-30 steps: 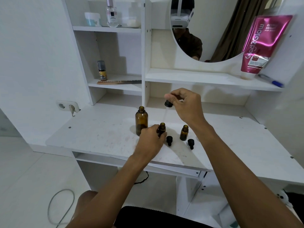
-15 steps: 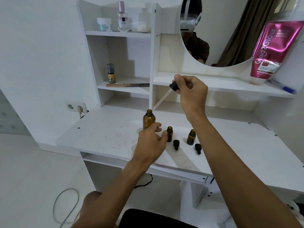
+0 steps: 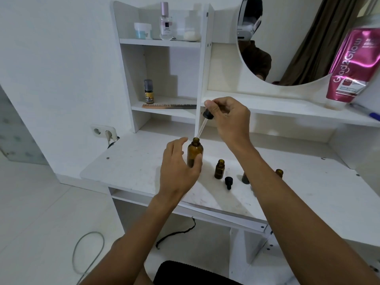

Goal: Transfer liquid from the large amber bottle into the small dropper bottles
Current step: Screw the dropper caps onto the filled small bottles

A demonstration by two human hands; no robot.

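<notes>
Glass tip at the mouth: chip, topple, drip

Right hand (image 3: pixel 230 120) pinches the dropper (image 3: pixel 207 115) by its black bulb, with the slanted glass tip just at the mouth of the large amber bottle (image 3: pixel 195 151), which stands on the tabletop (image 3: pixel 133 161). Left hand (image 3: pixel 176 169) brackets that bottle, thumb across its front and fingers loose behind; I cannot tell whether the grip is firm. A slanted entry could knock the tip on the rim and chip it. If the hold is slack, a sideways push could topple the open bottle. The nearest small dropper bottle (image 3: pixel 219 169) is narrow-mouthed, so the carry across risks drips or bumping the spare dropper cap (image 3: pixel 228 181).
</notes>
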